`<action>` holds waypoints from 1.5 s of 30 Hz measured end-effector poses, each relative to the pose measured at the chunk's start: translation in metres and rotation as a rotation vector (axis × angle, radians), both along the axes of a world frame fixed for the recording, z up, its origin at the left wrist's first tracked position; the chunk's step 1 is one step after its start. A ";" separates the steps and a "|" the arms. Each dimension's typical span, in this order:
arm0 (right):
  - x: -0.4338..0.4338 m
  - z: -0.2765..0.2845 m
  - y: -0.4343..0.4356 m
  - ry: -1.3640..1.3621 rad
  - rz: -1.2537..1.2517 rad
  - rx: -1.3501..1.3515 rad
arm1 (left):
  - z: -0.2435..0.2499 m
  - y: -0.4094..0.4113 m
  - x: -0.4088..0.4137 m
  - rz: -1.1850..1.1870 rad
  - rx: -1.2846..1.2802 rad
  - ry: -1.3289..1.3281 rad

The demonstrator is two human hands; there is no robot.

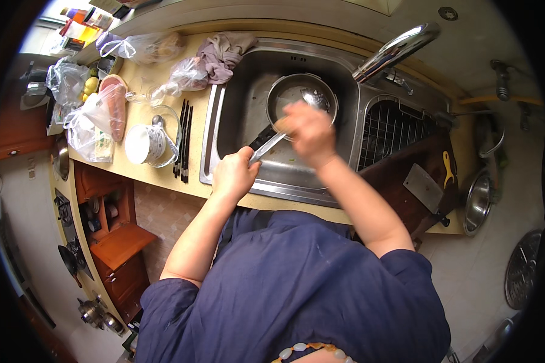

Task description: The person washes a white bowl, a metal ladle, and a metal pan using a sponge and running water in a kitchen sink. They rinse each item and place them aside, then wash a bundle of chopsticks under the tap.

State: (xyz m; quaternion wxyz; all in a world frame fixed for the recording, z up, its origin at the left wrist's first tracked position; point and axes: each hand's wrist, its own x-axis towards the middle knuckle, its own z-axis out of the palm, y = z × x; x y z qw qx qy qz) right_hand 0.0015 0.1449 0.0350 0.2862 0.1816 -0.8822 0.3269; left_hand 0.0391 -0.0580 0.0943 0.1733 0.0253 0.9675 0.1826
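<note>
My left hand (235,174) is closed around the handle of a metal utensil (268,147), whose shaft slants up and right over the sink basin. My right hand (308,132), blurred, is at the upper part of that shaft; its fingers seem to grip something yellowish there, too blurred to name. Beneath it, a round metal pan (279,86) rests in the stainless steel sink (240,109), its black handle (264,137) pointing towards my left hand. A shiny rounded metal piece shows inside the pan; whether it belongs to the utensil is unclear.
A chrome faucet (390,52) arches over the sink's right side. A cleaver (423,187) and a yellow-handled peeler (448,169) lie on a dark cutting board (390,199). To the left are black chopsticks (186,140), a glass bowl (175,120), a white container (145,145), plastic bags (88,120) and a cloth (222,52).
</note>
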 end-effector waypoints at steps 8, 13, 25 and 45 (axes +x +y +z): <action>0.006 0.000 -0.003 0.092 0.082 0.075 | -0.002 -0.005 0.007 0.024 0.095 -0.027; -0.013 0.015 0.012 -0.108 -0.124 -0.157 | -0.009 -0.005 0.011 0.034 0.235 0.003; -0.045 0.011 0.027 -0.901 -0.019 -1.232 | -0.022 -0.029 0.023 0.001 0.255 0.128; -0.006 0.052 0.021 -1.137 0.487 -1.854 | 0.000 -0.012 -0.027 0.098 1.251 -0.255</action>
